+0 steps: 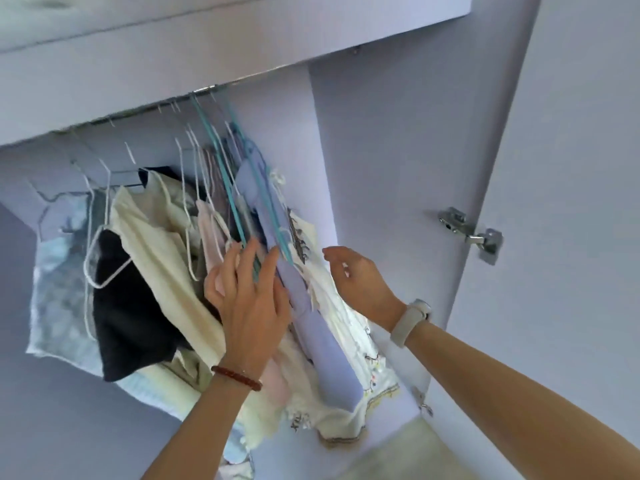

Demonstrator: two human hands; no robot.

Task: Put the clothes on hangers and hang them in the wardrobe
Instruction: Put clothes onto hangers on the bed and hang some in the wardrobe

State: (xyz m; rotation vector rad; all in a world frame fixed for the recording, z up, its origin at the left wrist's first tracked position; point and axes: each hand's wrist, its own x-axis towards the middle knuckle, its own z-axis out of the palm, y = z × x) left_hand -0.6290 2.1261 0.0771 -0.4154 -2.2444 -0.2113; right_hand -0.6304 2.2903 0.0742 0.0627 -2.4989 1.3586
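While my left hand presses flat-fingered on the hanging clothes and my right hand hovers open, the limp lilac cotton garment hangs near the wardrobe rail's right end — soft, light; I'd grip its teal wire hanger.

- A metal rail ran under the wardrobe's top panel, its right end meeting the side wall.
- White wire hangers hooked on the rail's left and middle stretch; teal hangers hung toward its right end.
- From the left end hung a pale blue patterned cloth, then a black garment and a cream garment.
- Nearer the middle hung a pink garment.
- At the right end hung a lilac garment, and beside the side wall a white embroidered garment.
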